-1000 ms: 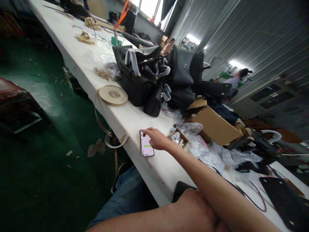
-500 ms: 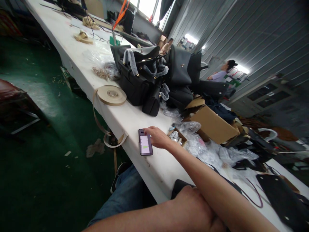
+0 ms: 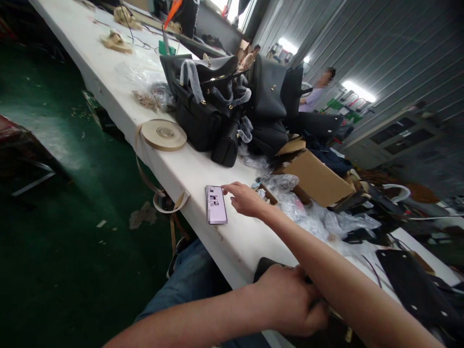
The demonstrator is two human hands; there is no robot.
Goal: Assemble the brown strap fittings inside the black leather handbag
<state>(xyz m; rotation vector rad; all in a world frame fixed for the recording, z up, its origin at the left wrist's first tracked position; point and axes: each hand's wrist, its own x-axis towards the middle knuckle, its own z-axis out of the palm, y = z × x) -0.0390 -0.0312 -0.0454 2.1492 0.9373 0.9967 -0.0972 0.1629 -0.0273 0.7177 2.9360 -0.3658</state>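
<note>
A smartphone (image 3: 216,210) lies face up on the white-covered table (image 3: 197,176), its screen lit with small pictures. My right hand (image 3: 243,197) reaches to the phone's upper right edge. Its index finger is stretched out at the screen's edge, the other fingers loosely bent, and it holds nothing. Closer to me, my left hand (image 3: 290,297) is closed on a black bag (image 3: 266,265) at the table edge, beneath my right forearm. Most of that bag is hidden by my hands and arms; a bit of gold hardware shows below.
Beyond the phone stand several black handbags (image 3: 199,121) with wrapped handles. A tape roll (image 3: 164,134) lies near the table edge, its end hanging down. To the right are a cardboard box (image 3: 319,179), clear plastic wrapping (image 3: 300,217) and black pieces (image 3: 416,285). Two people are in the background.
The phone screen shows a different page. My right hand has drawn slightly right, from over the phone's top to its edge. My left hand shows more fully; the view has shifted a little.
</note>
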